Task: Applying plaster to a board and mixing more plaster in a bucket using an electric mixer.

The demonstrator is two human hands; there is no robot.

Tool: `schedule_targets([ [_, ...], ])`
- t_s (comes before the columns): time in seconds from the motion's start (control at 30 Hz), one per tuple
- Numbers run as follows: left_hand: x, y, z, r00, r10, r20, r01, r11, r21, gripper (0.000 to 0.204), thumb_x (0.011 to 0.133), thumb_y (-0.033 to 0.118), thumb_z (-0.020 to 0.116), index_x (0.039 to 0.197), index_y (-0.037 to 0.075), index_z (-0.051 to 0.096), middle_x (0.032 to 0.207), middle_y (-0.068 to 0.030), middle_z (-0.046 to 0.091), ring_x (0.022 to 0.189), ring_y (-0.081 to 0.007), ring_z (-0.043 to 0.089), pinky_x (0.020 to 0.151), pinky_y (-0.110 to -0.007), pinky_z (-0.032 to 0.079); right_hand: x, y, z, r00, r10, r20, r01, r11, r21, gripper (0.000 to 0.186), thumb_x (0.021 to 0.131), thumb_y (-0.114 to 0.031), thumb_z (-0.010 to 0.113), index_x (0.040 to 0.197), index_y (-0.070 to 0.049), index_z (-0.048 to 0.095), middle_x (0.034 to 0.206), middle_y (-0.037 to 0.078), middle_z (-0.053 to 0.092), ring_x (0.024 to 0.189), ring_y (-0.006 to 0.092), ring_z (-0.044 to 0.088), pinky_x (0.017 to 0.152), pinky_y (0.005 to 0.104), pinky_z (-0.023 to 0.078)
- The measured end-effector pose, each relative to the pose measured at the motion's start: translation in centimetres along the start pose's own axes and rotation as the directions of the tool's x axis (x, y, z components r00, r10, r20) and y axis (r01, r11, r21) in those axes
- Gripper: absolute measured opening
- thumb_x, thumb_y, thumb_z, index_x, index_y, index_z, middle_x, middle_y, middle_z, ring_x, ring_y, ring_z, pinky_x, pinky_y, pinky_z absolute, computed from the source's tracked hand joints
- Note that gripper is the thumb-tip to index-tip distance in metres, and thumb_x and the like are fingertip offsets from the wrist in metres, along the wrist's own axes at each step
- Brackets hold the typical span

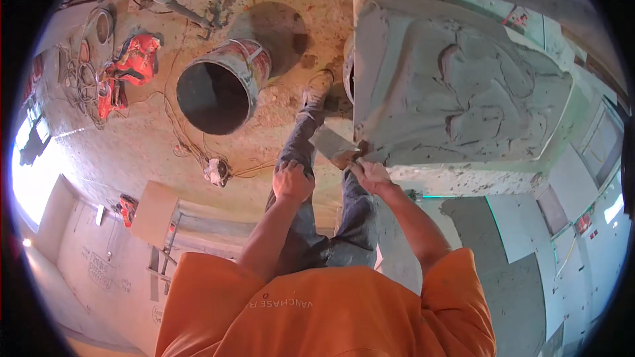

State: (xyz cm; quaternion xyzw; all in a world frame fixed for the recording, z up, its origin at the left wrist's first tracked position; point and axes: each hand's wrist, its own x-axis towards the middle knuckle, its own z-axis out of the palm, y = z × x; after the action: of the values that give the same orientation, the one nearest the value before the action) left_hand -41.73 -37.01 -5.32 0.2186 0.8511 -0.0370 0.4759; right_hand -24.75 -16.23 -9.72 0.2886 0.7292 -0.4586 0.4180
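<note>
My right hand (372,177) is closed around the handle of a trowel (333,143). Its flat grey blade points up and left, close to the lower left corner of a large slab coated in wet grey mortar (423,92). Ridges and thick swirls of mortar cover the slab's face. On my trousered left knee rests my left hand (293,180), empty, its fingers apart over the cloth.
A mortar-stained bucket (254,69) lies ahead to the left, its dark mouth facing me. Another bucket (348,69) is partly hidden behind the slab's left edge. Crumpled red bags (137,59) and loose cables lie farther left on the dirty floor.
</note>
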Motion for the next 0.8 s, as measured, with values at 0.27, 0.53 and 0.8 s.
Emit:
schedule_targets([
  [0.27,-1.4,-0.2,2.5,0.999,0.031,0.009,-0.032,0.995,0.097,0.035,0.078,0.031,0.063,0.097,0.003,0.075,0.121,-0.013,0.067,0.119,-0.0325,0.059,0.105,-0.046,0.043,-4.4,6.5,2.7,0.946,0.019,-0.323,0.092,0.942,0.324,0.034,0.102,-0.035,0.052,0.108,-0.005,0.066,0.091,0.028,0.069,0.087,0.0465,0.067,0.075,0.0539,0.053],
  [0.53,-1.8,-0.2,4.1,0.995,0.09,-0.053,-0.078,0.978,0.195,0.036,0.077,0.031,0.063,0.097,0.003,0.074,0.125,-0.0128,0.067,0.119,-0.033,0.06,0.102,-0.044,0.046,-1.1,4.2,8.3,0.948,-0.25,-0.198,0.291,0.932,0.215,0.036,0.103,-0.035,0.049,0.106,-0.002,0.064,0.091,0.028,0.068,0.086,0.0495,0.066,0.073,0.0553,0.052],
  [0.8,-2.1,0.3,4.9,0.994,0.09,-0.065,-0.067,0.953,0.296,0.037,0.078,0.031,0.062,0.099,0.003,0.074,0.122,-0.0136,0.068,0.118,-0.0337,0.06,0.103,-0.046,0.046,-4.7,6.4,-4.5,0.897,-0.157,-0.413,0.116,0.986,-0.123,0.031,0.1,-0.037,0.055,0.101,-0.007,0.058,0.086,0.02,0.07,0.079,0.0402,0.07,0.064,0.0517,0.055],
])
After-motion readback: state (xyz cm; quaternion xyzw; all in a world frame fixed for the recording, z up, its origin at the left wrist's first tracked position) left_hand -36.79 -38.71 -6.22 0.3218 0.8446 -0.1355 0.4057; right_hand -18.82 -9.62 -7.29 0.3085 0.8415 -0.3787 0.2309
